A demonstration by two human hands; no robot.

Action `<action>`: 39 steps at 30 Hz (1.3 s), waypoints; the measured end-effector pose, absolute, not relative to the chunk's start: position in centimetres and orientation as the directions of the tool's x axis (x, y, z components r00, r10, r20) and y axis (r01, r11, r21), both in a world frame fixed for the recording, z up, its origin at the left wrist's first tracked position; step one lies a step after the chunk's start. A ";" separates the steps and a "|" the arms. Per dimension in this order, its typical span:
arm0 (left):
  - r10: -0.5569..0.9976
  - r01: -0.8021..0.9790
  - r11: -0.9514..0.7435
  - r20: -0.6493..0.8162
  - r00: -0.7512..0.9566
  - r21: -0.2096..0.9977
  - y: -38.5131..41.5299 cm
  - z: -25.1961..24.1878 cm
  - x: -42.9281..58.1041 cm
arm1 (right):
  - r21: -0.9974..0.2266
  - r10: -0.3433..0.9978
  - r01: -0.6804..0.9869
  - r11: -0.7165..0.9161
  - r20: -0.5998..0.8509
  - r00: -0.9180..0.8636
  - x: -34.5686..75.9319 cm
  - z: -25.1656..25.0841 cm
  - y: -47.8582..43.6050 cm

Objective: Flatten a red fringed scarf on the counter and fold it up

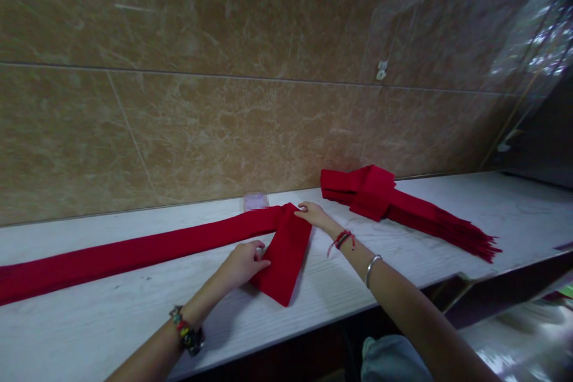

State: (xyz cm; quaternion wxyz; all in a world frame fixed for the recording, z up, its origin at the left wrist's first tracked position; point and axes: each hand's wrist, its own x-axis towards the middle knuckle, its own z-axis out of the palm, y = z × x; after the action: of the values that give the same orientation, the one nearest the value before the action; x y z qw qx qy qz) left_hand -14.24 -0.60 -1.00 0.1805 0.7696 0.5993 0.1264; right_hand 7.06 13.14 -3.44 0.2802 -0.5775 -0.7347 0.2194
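A long red fabric strip (156, 255) runs along the white surface from the left edge of the view. Its right end is folded over at an angle, and this flap (286, 259) slants down toward the front. My left hand (244, 261) pinches the flap's left edge between thumb and fingers. Up at the fold, my right hand (312, 215) grips the flap's top right corner, with its fingertips on the cloth. A bundle of red strips (376, 194), wrapped round by a red band, lies to the right, apart from both hands.
Behind the white table (111, 322) rises a brown marbled tile wall (224, 119). A small pale purple item (255, 202), partly blurred, lies against the wall behind the strip. A dark box-like object (537, 131) stands at the far right. The table's front edge runs below my arms.
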 end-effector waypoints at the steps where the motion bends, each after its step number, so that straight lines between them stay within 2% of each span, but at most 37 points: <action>1: 0.970 0.879 -0.209 -0.026 0.244 0.428 -0.3 -0.9 -14.2 | -0.651 0.972 0.722 0.233 0.144 -0.184 7.2 -3.1 13.7; 6: 0.981 0.920 -0.196 0.082 0.178 0.340 0.6 -0.8 -13.7 | -0.712 0.968 0.659 0.242 0.125 -0.220 7.7 -2.4 15.1; 10: 0.990 0.924 -0.096 -0.058 0.126 0.370 0.9 -0.7 -13.4 | -0.747 0.960 0.607 0.271 0.163 -0.229 7.2 -3.0 15.3; 13: 0.971 0.830 -0.139 -0.090 0.221 0.541 0.7 0.6 -13.3 | -0.770 0.957 0.572 0.282 0.186 -0.222 6.9 -3.2 15.3; 16: 0.967 0.588 -0.199 0.058 0.249 0.784 0.3 2.7 -12.8 | -0.796 0.957 0.532 0.289 0.220 -0.192 7.3 -2.8 15.2; 19: 0.968 0.444 -0.224 0.145 0.206 0.867 0.4 3.8 -11.9 | -0.811 0.964 0.523 0.264 0.214 -0.155 8.2 -2.6 14.9; 22: 0.979 0.598 -0.205 0.158 0.132 0.775 1.5 3.0 -11.7 | -0.802 0.979 0.562 0.204 0.164 -0.122 8.5 -3.0 14.5; 25: 0.983 0.841 -0.134 0.178 0.046 0.525 2.8 1.4 -13.0 | -0.771 0.980 0.604 0.200 0.163 -0.116 8.0 -3.5 14.0; 27: 0.988 0.904 -0.088 0.152 0.025 0.417 3.2 0.8 -14.4 | -0.725 0.968 0.641 0.252 0.200 -0.155 7.3 -3.8 13.8; 32: 0.996 0.930 -0.073 -0.013 0.084 0.361 2.3 0.7 -16.2 | -0.569 0.930 0.739 0.361 0.276 -0.241 5.5 -4.5 13.2; 34: 0.992 0.903 -0.079 -0.059 0.115 0.423 1.9 1.0 -15.9 | -0.584 0.931 0.730 0.355 0.291 -0.220 5.4 -4.4 13.2; 37: 0.985 0.753 -0.090 -0.054 0.164 0.651 1.3 2.3 -14.8 | -0.600 0.926 0.717 0.354 0.333 -0.178 5.9 -3.7 13.5; 39: 0.979 0.595 -0.140 0.021 0.203 0.792 0.6 3.7 -14.0 | -0.642 0.907 0.667 0.379 0.399 -0.133 6.5 -2.9 13.8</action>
State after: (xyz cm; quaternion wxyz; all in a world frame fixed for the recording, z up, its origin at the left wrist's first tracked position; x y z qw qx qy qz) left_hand -14.00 0.64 3.72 0.3363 0.6990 0.5628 0.2855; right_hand 6.46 13.77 -2.92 0.3845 -0.5346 -0.7361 0.1566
